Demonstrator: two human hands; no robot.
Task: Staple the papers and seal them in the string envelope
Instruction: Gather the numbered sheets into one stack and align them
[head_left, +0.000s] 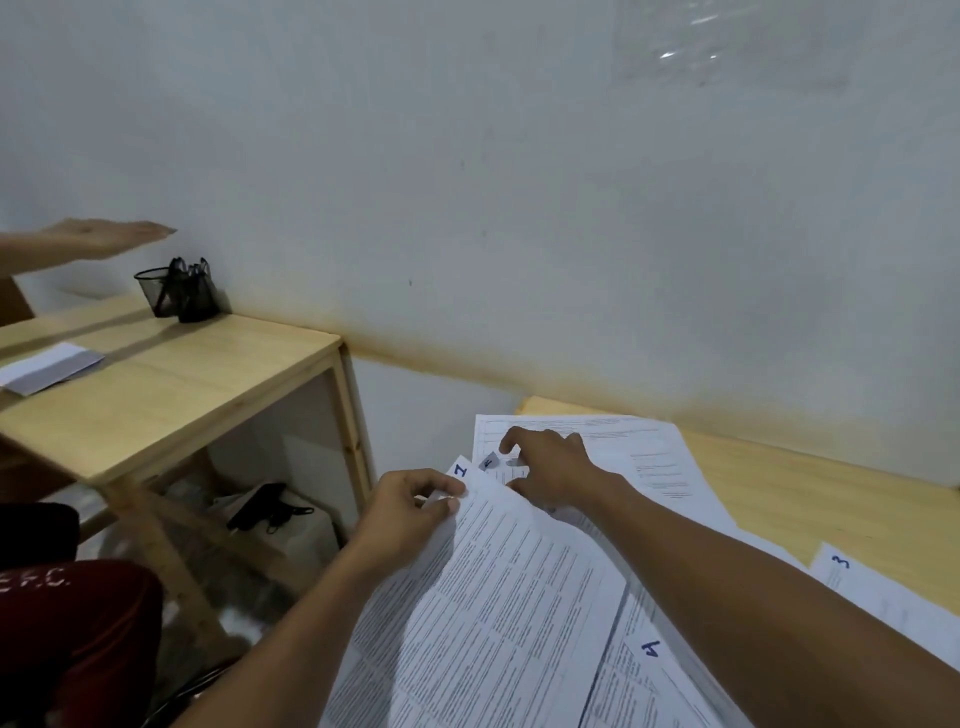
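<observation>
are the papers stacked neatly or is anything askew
Askew: the white printed sheets lie fanned and overlapping on the light wooden desk, corners numbered 1, 3 and 4 pointing different ways. The left hand pinches sheet 1's corner; the right hand reaches past it.

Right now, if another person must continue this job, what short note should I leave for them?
Left hand: pinches the corner of the sheet marked 1, lifted off the pile.
Right hand: fingers spread, pressing on the papers beneath; not gripping.
Sheets marked 4 and 3 lie loose on the desk.
No stapler or string envelope is in view.
Done: nothing stapled, as far as shown.
Left: gather the sheets, staple, put in the envelope, seal.
</observation>
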